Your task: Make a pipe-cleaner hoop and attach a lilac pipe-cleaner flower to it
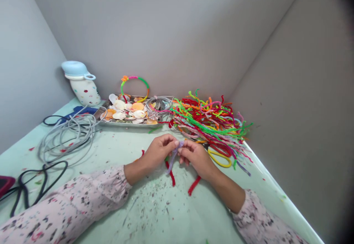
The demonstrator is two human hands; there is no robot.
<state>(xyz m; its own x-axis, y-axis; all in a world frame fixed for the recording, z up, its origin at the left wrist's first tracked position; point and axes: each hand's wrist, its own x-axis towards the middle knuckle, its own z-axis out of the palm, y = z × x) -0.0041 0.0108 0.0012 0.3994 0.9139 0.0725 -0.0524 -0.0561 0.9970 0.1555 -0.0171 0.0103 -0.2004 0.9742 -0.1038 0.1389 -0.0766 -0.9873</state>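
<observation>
A lavender pipe cleaner point(172, 161) is pinched between both hands above the middle of the table, one end hanging down. My left hand point(163, 148) has thumb and fingers pressed together on it. My right hand point(197, 157) grips it close by, fingertips almost meeting those of the left. Beneath the hands lie a red pipe cleaner point(170, 174) and another red piece point(194, 185), both partly covered. A further red bit point(143, 152) pokes out behind the left wrist. Just beyond the right hand are scissors with yellow handles point(221, 160), their blades hidden.
A heap of coloured pipe cleaners point(210, 120) lies at the back right. Behind my hands stands a metal tray point(129, 125) of seashells, with a multicoloured ring point(148, 83) on it. Leftward are grey cable coils point(66, 140), a black cord point(44, 188) and a white bottle point(85, 90).
</observation>
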